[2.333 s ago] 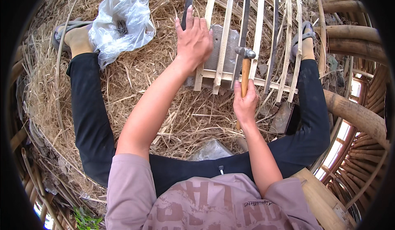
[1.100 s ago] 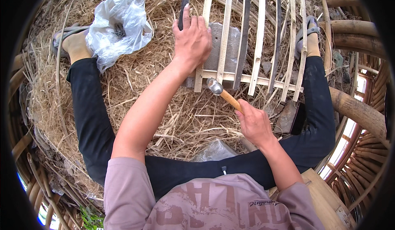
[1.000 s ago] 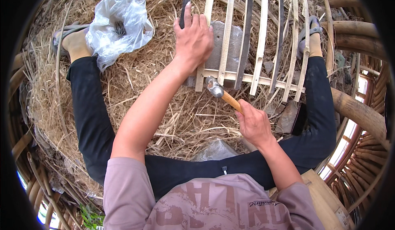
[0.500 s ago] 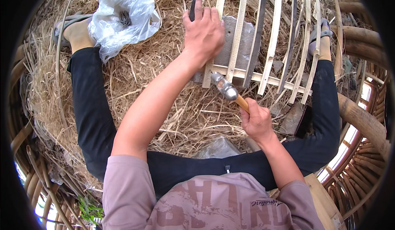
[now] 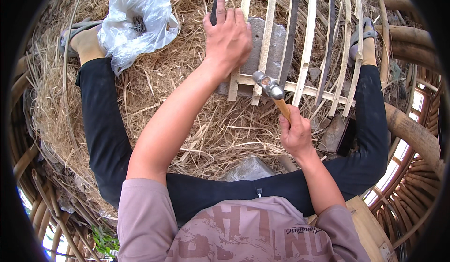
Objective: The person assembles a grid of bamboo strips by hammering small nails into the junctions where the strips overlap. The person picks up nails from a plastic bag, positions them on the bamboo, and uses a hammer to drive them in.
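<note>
The person sits with legs spread over dry straw [image 5: 211, 131], and I take the grey block [image 5: 277, 34] as my landmark, though the slats and the left hand hide some of it. The left hand [image 5: 228, 37] lies over the left edge of the block. Its fingers are near together, the index stretched along a dark strip [image 5: 218, 2], with a pale slat [image 5: 233, 89] passing underneath. Whether these fingers grip or only press, I cannot tell, because their undersides are hidden; the hand also covers the strip's lower end.

The right hand [image 5: 296, 133], to the near right of the block, has its fingers clamped around the wooden handle of a hammer [image 5: 268, 85]; the lower part of the handle cannot be seen. The metal head is at the near edge of the block, before a crosspiece [image 5: 311, 91] that runs to the right under other pale and dark slats. If the head touches the wood is not clear to me. The far ends of several slats are cut off above.

Well left of the block, a whitish plastic bag [image 5: 157, 32] contains a dark tangled heap [image 5: 139, 25], too small to make out. Right of the block and nearer the knee is a dark flat object [image 5: 347, 138], partly hidden by the trouser leg.
</note>
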Available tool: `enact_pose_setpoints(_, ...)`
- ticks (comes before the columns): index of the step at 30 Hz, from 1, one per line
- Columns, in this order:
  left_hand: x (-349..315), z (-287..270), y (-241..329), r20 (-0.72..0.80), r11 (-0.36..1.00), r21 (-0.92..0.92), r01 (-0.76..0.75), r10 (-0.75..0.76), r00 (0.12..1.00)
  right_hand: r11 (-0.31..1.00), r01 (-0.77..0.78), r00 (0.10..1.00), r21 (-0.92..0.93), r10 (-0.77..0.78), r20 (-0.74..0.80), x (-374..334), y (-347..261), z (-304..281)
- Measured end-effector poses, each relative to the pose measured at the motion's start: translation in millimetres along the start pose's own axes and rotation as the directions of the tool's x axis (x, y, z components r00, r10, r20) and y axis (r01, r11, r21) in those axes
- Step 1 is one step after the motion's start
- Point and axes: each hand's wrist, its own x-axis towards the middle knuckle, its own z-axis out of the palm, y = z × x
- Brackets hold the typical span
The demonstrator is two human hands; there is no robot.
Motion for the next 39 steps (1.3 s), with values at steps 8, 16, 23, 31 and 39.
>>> enact_pose_setpoints(8,0,-2,0,0.054,1.0,0.0,-0.002,0.002,0.999,0.999,0.051,0.998,-0.015,-0.05,0.047,-3,1,7)
enact_pose_setpoints(16,0,4,-1,-0.018,1.0,0.003,-0.012,0.012,1.0,0.992,0.113,0.989,-0.063,-0.107,0.099,-1,-2,12)
enact_pose_setpoints(23,-1,4,-1,-0.022,1.0,-0.015,-0.011,0.011,1.0,0.994,0.102,0.989,-0.035,-0.098,0.108,-9,2,21)
enact_pose_setpoints(31,1,-10,3,0.026,1.0,-0.008,-0.004,0.004,1.0,0.999,0.039,0.992,-0.003,-0.039,0.123,-5,-6,21)
enact_pose_setpoints(39,6,-19,1,0.006,0.996,-0.088,-0.006,0.006,1.0,0.998,-0.001,0.979,-0.064,0.014,0.202,-2,-9,24)
